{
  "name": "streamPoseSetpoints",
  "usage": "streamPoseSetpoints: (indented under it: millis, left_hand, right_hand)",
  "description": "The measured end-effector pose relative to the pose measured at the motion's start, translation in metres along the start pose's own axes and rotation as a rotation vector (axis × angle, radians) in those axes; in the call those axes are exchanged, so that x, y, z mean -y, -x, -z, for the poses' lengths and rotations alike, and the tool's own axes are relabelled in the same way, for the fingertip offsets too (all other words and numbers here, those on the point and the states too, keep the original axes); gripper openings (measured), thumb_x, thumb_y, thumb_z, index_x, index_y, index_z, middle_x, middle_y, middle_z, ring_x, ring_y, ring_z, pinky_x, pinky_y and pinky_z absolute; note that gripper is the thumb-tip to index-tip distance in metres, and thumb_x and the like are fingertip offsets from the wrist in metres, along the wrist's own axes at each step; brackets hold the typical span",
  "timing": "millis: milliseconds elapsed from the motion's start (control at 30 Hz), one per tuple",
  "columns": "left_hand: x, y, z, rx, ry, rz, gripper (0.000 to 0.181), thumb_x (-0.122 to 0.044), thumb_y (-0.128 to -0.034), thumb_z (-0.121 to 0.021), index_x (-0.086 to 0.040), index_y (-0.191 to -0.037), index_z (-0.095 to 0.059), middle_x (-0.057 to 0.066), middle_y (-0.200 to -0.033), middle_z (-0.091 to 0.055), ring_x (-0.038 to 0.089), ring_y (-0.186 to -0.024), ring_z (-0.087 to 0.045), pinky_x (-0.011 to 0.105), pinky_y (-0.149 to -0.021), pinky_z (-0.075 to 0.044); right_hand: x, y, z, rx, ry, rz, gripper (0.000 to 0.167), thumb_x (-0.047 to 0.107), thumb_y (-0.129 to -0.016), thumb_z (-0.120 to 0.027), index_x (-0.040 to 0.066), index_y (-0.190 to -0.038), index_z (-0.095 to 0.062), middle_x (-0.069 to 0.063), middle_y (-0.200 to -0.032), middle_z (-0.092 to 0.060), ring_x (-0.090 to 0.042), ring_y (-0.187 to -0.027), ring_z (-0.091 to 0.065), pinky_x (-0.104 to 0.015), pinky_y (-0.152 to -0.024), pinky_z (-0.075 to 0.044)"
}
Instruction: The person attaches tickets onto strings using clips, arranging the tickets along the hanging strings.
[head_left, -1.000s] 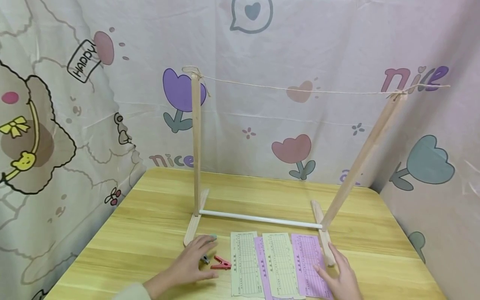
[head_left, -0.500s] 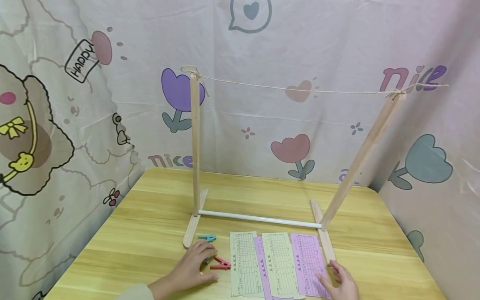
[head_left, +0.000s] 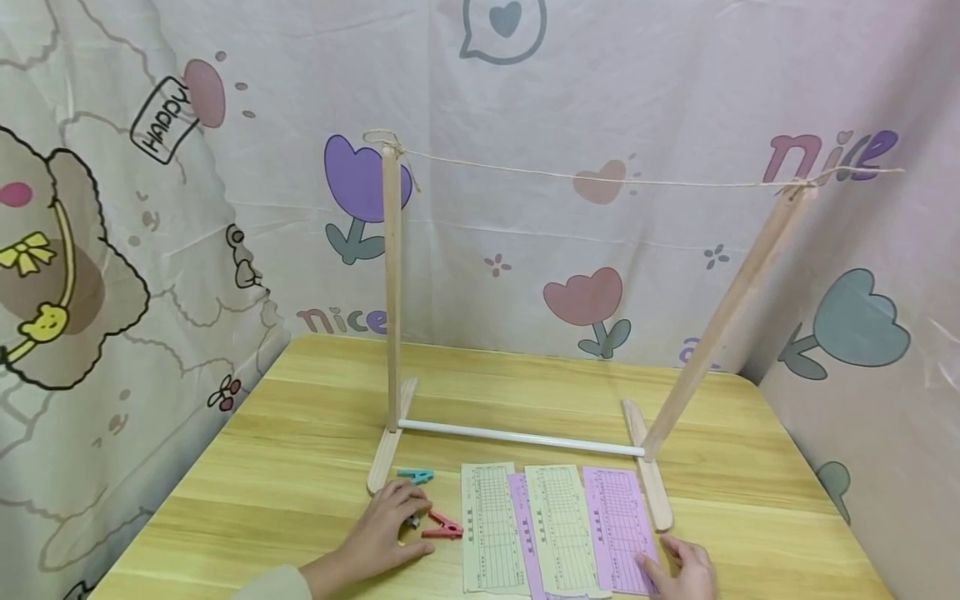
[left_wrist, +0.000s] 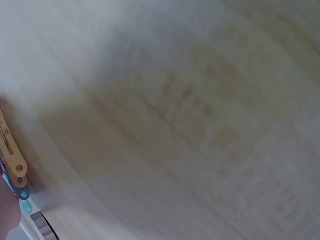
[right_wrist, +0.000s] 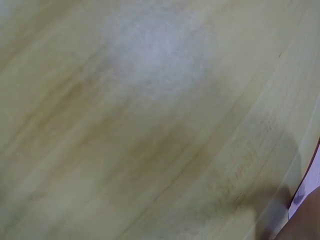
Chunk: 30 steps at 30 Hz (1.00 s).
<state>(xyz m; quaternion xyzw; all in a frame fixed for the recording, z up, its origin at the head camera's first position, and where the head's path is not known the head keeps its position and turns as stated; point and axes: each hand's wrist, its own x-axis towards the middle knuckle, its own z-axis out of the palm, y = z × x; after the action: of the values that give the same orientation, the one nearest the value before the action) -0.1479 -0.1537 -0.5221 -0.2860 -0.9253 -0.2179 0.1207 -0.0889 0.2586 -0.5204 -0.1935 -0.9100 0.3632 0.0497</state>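
My left hand (head_left: 382, 529) rests with loosely bent fingers over a small group of clothespins. A red clothespin (head_left: 444, 527) and a blue clothespin (head_left: 417, 476) lie beside its fingers, and a grey one (head_left: 412, 522) is partly hidden under them. An orange-yellow clothespin (left_wrist: 12, 150) shows at the edge of the left wrist view. By the lower right side of a purple printed slip (head_left: 617, 512) lies my right hand (head_left: 686, 571); its thumb touches the paper and its fingers bend loosely. Beside that slip are a pale yellow slip (head_left: 564, 525), a pale green one (head_left: 492, 525) and a partly covered purple one.
Behind the slips stands a wooden frame with a left post (head_left: 392, 292), a slanted right post (head_left: 723, 333) and a white bottom rod (head_left: 517, 437). A thin string (head_left: 525, 172) spans the post tops. All rests on a wooden table (head_left: 247, 467), before a printed cloth backdrop.
My right hand has drawn back from the frame's right foot toward the purple slip, its fingers bending more. My left hand has shifted slightly, so the blue clothespin shows more.
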Motion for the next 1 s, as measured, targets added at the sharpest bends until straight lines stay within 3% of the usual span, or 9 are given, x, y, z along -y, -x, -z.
streamPoseSetpoints:
  millis: [200, 367, 567, 800, 1000]
  left_hand:
    - [-0.001, -0.002, -0.001, 0.004, 0.014, 0.011, 0.044, -0.050, -0.0714, -0.073, -0.016, -0.099, -0.069, -0.008, -0.105, -0.060, 0.019, -0.108, -0.049, 0.048, -0.090, -0.045]
    - [-0.002, -0.003, -0.001, -0.003, 0.024, 0.023, 0.040, -0.043, -0.0701, -0.077, -0.015, -0.099, -0.069, -0.007, -0.105, -0.060, 0.019, -0.108, -0.049, 0.048, -0.091, -0.044]
    - [-0.002, -0.006, -0.002, -0.047, 0.014, 0.022, 0.032, -0.034, -0.0665, -0.080, -0.018, -0.093, -0.070, -0.010, -0.100, -0.060, 0.017, -0.105, -0.050, 0.046, -0.091, -0.041]
    - [-0.003, -0.006, -0.002, -0.042, 0.032, 0.035, 0.029, -0.032, -0.0660, -0.081, -0.019, -0.089, -0.070, -0.012, -0.096, -0.058, 0.017, -0.105, -0.049, 0.046, -0.092, -0.040]
    - [-0.003, -0.004, -0.001, -0.047, 0.022, 0.031, 0.030, -0.033, -0.0655, -0.081, -0.020, -0.090, -0.069, -0.012, -0.098, -0.059, 0.017, -0.106, -0.050, 0.046, -0.091, -0.041]
  right_hand:
    - [0.001, 0.000, -0.001, 0.001, 0.042, -0.025, 0.063, 0.022, -0.070, -0.078, -0.014, -0.114, -0.052, -0.034, -0.115, -0.046, -0.046, -0.109, -0.040, -0.053, -0.093, -0.034]
    - [0.004, 0.001, -0.002, -0.013, 0.076, 0.026, 0.052, 0.011, -0.071, -0.074, -0.015, -0.111, -0.053, -0.035, -0.112, -0.049, -0.047, -0.107, -0.041, -0.053, -0.093, -0.033]
    - [0.010, 0.001, -0.005, -0.041, 0.075, 0.049, 0.044, 0.002, -0.071, -0.071, -0.014, -0.109, -0.055, -0.035, -0.109, -0.049, -0.048, -0.105, -0.042, -0.053, -0.090, -0.033]
    - [0.015, 0.002, -0.004, -0.064, 0.100, 0.079, 0.043, -0.001, -0.069, -0.072, -0.014, -0.106, -0.056, -0.031, -0.100, -0.056, -0.045, -0.097, -0.049, -0.051, -0.083, -0.037]
    - [0.018, 0.000, -0.001, -0.029, 0.132, 0.110, 0.045, -0.002, -0.068, -0.072, -0.015, -0.107, -0.055, -0.026, -0.092, -0.061, -0.039, -0.087, -0.057, -0.049, -0.078, -0.043]
